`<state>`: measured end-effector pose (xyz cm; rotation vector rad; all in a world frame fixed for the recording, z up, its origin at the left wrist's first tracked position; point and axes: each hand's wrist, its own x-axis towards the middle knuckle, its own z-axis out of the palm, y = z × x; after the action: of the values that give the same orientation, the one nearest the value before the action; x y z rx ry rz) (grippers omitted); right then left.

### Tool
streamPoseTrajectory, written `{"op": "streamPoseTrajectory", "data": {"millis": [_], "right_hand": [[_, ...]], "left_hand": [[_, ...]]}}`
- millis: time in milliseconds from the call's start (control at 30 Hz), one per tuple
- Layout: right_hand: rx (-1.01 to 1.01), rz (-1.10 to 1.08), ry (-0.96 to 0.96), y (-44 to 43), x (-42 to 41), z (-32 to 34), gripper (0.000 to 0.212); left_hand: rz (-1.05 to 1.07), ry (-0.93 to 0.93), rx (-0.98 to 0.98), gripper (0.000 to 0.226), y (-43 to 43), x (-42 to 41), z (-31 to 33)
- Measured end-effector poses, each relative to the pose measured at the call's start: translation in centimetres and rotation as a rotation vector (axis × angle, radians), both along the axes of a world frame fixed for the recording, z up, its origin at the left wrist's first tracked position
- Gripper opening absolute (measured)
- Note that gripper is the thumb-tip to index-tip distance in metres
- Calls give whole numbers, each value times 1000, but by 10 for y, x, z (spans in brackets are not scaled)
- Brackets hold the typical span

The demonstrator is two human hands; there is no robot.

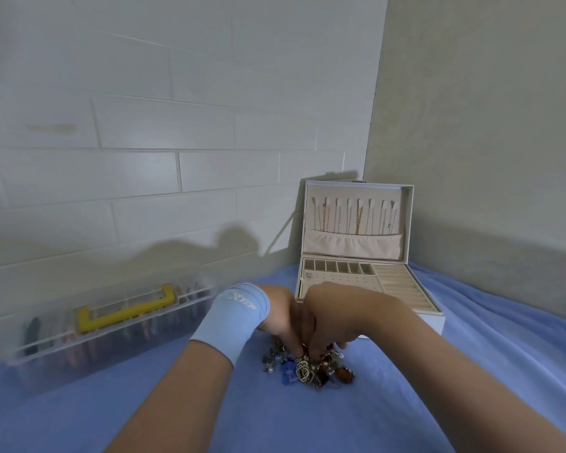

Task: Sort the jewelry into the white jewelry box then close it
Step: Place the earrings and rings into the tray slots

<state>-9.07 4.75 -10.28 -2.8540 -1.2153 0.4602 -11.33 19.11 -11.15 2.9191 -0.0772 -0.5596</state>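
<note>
Head: jewelry (307, 371) beneath right grip (340, 313)

Both forearms reach forward; left hand (276, 317) and right hand (339, 317) meet, fingers (291, 344) curled downward.

Tangled jewelry pile (311, 367): gold, blue, brown & silvery bits, on blue cloth (307, 426) just in front of white jewelry box (433, 317). Box open, lid (356, 191) upright, beige lining, few gold chains (358, 217) on hooks above gathered pocket. Base: small compartments, stud panel, ring rolls at right
</note>
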Motion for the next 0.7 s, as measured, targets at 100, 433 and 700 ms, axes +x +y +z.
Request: {"op": "streamPoseTrajectory", "data": {"millis": [100, 433, 700], "right_hand": [[105, -12, 36, -7, 8, 6, 4], [119, -67, 158, -16, 14, 10, 33], [-123, -102, 73, -11, 6, 0, 18]], "left_hand": [[20, -15, -18, 27, 2, 0, -2], [62, 33, -398, 7, 21, -8, 18], [64, 37, -644, 12, 21, -10, 12]]}}
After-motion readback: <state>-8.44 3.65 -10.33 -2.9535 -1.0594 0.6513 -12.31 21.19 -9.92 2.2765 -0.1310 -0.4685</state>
